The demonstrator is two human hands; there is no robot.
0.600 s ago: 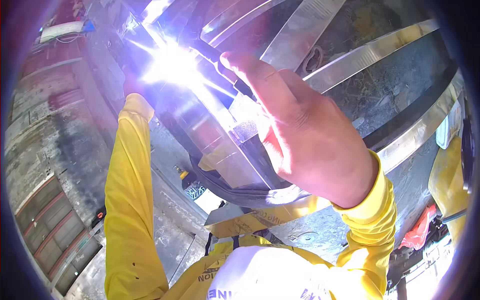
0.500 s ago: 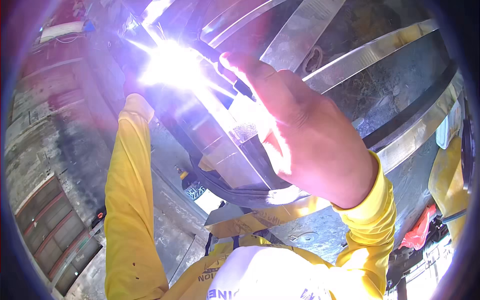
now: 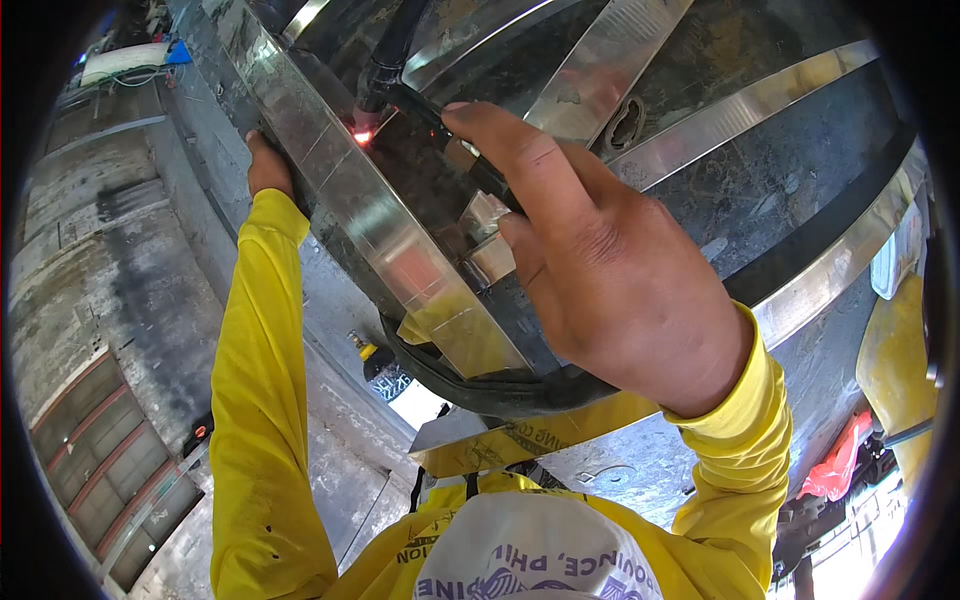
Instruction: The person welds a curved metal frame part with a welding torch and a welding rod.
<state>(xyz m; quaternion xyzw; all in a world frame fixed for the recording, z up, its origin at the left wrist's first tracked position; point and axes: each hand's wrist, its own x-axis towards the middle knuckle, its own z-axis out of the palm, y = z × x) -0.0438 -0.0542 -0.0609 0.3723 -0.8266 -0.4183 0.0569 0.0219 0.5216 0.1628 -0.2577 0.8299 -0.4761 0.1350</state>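
Notes on keeping a steady grip

Right hand [image 3: 625,265]: curled round a black torch [image 3: 412,102], index finger laid forward along it; the fingers on the far side were hidden from me. Left hand [image 3: 268,165]: beside the outer side of a long metal strip [image 3: 400,262]. Its palm was hidden, so I could not tell whether it was clasping or merely resting.

The torch head sat low by the strip's inner edge, a small glow [image 3: 362,137] at its tip. Judgement: good work there called for a relaxed wrist, an even gap between tip and metal, and slow, regular travel. Both hands were bare, so fingers were best kept well back from the heat.

A small metal block [image 3: 492,258] lay just by the right thumb; contact unclear. Farther out, a curved band [image 3: 745,113] crossed the dark worktop [image 3: 780,195]. A red bag [image 3: 840,460] showed at far right, well apart.
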